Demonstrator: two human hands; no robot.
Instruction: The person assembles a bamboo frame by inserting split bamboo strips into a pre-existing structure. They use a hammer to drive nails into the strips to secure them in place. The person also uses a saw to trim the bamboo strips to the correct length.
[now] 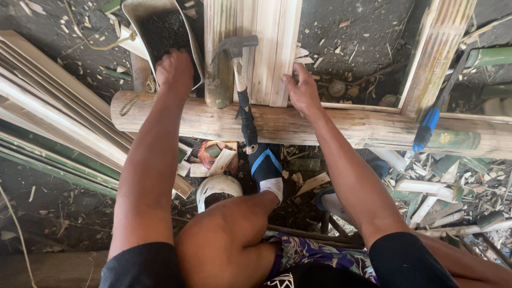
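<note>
Dirt ground [362,32] strewn with bamboo scraps is lying below me. One hammer [241,80] is resting across one thick bamboo pole [330,125]. My left hand [174,69] is dipping into one dark container [160,29], grip hidden; my right hand [301,89] is pressing open against upright bamboo slats [269,48].

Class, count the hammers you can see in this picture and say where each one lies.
2. One hammer rests on the thick bamboo pole between the left hand and the right hand. A blue-handled hammer leans at the right. Debris may hide others.
</note>
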